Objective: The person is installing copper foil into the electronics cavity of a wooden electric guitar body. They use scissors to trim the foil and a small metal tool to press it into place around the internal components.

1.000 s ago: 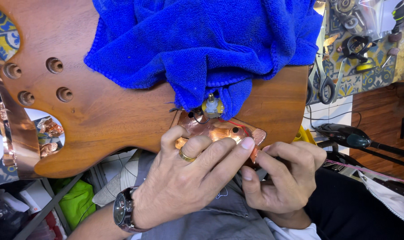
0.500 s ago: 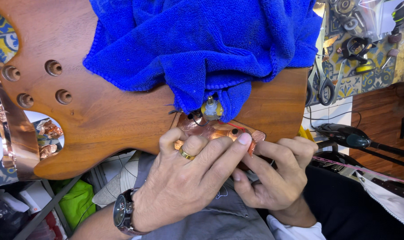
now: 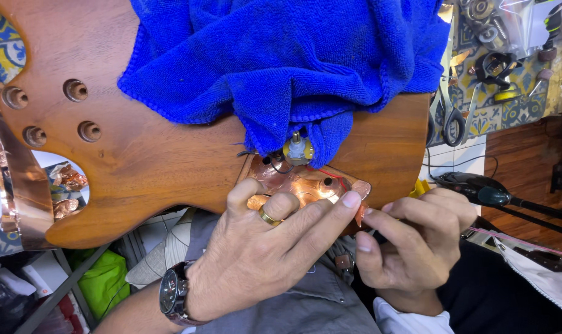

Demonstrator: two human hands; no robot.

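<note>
A brown wooden guitar body (image 3: 145, 161) lies across the view with a blue towel (image 3: 281, 62) draped over its upper part. At its lower edge is a cavity lined with copper foil (image 3: 306, 182), with a yellow-ringed knob part (image 3: 298, 150) and thin wires at its top. My left hand (image 3: 275, 253), wearing a ring and a wristwatch, lies flat over the foil, its index fingertip on the cavity's right rim. My right hand (image 3: 411, 241) is curled right beside that rim, fingers pinched on a small thin tool that is mostly hidden.
Four round holes (image 3: 52, 111) pierce the body at left, beside a copper foil strip (image 3: 21, 192). Scissors (image 3: 454, 117) and small hardware lie on a patterned mat at upper right. A dark handled tool (image 3: 479, 188) rests at right. A green bag (image 3: 108, 278) sits below.
My right hand has shifted slightly, its fingertips coming closer to the cavity's right rim. My left hand stays pressed on the foil.
</note>
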